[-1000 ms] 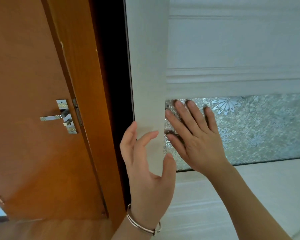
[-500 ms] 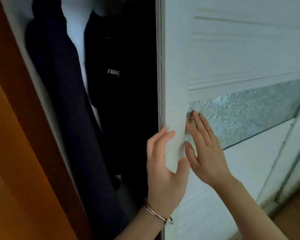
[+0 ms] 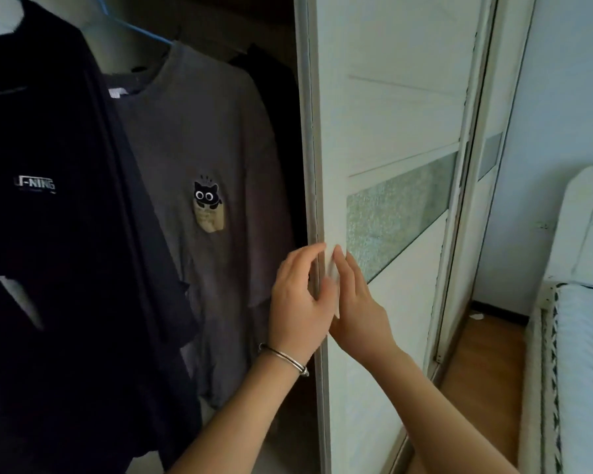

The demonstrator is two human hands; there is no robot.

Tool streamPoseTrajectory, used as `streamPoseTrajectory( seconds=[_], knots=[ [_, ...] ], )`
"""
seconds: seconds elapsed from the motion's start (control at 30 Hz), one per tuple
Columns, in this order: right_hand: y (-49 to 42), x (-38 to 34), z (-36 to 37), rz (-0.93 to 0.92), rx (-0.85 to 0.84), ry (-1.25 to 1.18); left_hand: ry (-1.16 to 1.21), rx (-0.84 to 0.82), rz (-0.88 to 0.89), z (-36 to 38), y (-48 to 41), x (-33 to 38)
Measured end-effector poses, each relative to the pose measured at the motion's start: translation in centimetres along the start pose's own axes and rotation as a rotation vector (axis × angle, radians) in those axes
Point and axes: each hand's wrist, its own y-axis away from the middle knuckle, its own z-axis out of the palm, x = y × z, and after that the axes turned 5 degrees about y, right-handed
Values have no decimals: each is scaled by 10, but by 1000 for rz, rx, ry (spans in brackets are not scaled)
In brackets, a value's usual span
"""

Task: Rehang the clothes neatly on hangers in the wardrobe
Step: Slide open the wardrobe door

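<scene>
As we look, the grey T-shirt (image 3: 216, 142) hangs straight (navy T-shirt (image 3: 48, 241) beside). Left hand (image 3: 298, 304) and right hand (image 3: 358, 299) touch the door (image 3: 391, 114), open-fingered.

The door (image 3: 391, 124) under the fingers (image 3: 348, 268) looked smooth and faintly glossy; its glass strip (image 3: 391, 217) just right of them was frosted and pebbly. Left of them, a grey shirt (image 3: 213, 138) and a navy shirt (image 3: 48, 251) were matt cloth; the bangle (image 3: 283, 358) below was polished metal.
</scene>
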Motion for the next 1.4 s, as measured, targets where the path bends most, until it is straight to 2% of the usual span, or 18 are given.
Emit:
streamPoseTrajectory(
  seconds=[0.07,0.17,0.43,0.63,1.03,1.3,1.4],
  knots=[
    [-11,22,3,15,-21,-10,-27,36,-55,15,-15,-10],
    [-27,50,2,28,-28,-35,3,-30,-174,47,-34,-23],
    [-66,125,7,39,-6,-232,104,-35,-213,128,-77,-51],
    [-90,169,14,63,-2,-328,40,-52,-208,168,-100,-55],
    [-121,207,9,282,-112,-167,4,-161,-253,220,-139,-68],
    [-121,202,14,343,-76,-86,44,-194,-255,224,-137,-76],
    [-123,193,9,379,-7,-45,-35,-243,-201,203,-129,-75]
  ],
)
